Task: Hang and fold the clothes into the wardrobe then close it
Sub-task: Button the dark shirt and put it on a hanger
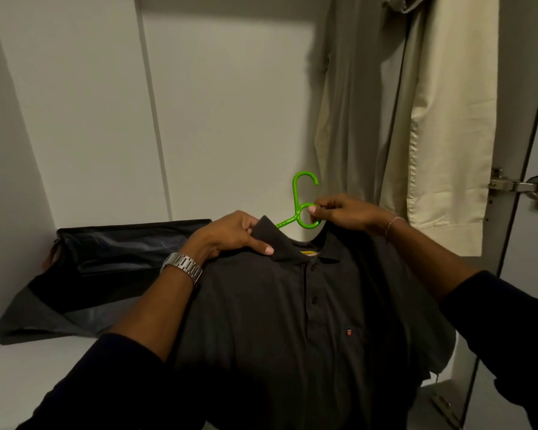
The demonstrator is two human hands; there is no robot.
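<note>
Green hanger point(303, 209) pinched by right hand point(345, 212); left hand point(230, 235) grips polo shirt point(308, 321) collar. Seat shoulders evenly, probably half-on; then hook rail.

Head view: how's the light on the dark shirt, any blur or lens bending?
Head view: dim, warm light; the dark polo shirt loses its folds in shadow, though buttons and the green hanger read sharp; a brighter patch on the wardrobe back wall; wide-angle bending tilts the door edge; no motion blur on either hand.
</note>
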